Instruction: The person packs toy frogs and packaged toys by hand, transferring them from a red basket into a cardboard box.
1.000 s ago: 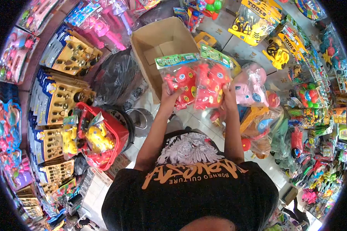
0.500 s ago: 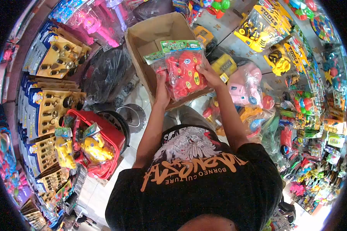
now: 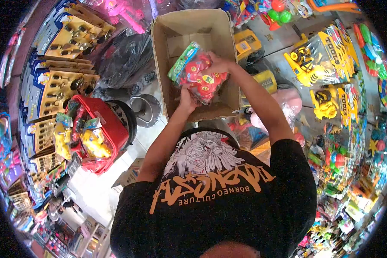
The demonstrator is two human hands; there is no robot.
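Both hands grip red toy packs (image 3: 200, 77) over the cardboard box (image 3: 163, 51): left hand (image 3: 185, 99) beneath, right hand (image 3: 219, 64) on top, fingers closed. Lower them flat, I'd judge, clear of the walls.

A red basket (image 3: 114, 129) holds what look like yellow toys (image 3: 93, 143).

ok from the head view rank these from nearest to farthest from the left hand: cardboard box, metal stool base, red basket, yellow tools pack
1. cardboard box, right at the left hand, which is over its front edge.
2. metal stool base, on the floor just left.
3. red basket, further left.
4. yellow tools pack, far right.
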